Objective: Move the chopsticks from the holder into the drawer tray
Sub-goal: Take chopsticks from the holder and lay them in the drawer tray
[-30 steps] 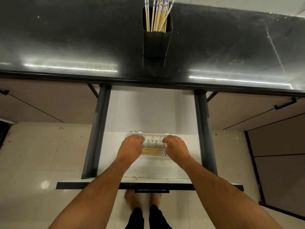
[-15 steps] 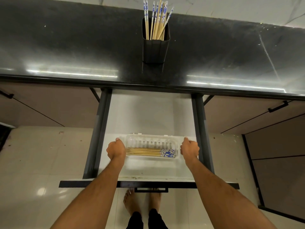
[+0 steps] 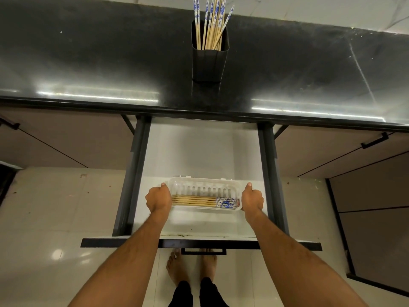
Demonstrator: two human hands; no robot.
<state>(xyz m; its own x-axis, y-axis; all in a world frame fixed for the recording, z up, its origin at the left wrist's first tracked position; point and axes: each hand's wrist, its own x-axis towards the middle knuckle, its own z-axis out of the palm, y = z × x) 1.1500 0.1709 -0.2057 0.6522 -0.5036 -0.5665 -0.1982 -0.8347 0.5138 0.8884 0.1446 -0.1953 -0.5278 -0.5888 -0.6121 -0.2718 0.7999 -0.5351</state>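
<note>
- While many chopsticks [image 3: 210,25] stand upright in the dark holder [image 3: 209,63] on the black tabletop [image 3: 88,63], a few chopsticks already lie flat in the clear tray [image 3: 204,192] down in the open drawer [image 3: 199,156].
- The left hand [image 3: 159,199] grips the left end of the tray, with its fingers curled round the rim and the thumb on the far edge.
- The right hand [image 3: 252,199] grips the right end the same way.
- Neither hand holds a chopstick.
- The chopsticks in the tray run left to right, with their blue ends toward the right hand.
- The holder stands far from both hands, up and away on the tabletop, near the middle line between them.
- It looks a touch closer to the right hand, but either hand could go.
- The job seems partly done, since many sticks are left in the holder.
- To get more, a hand would likely have to let go of the tray and reach up and forward.
</note>
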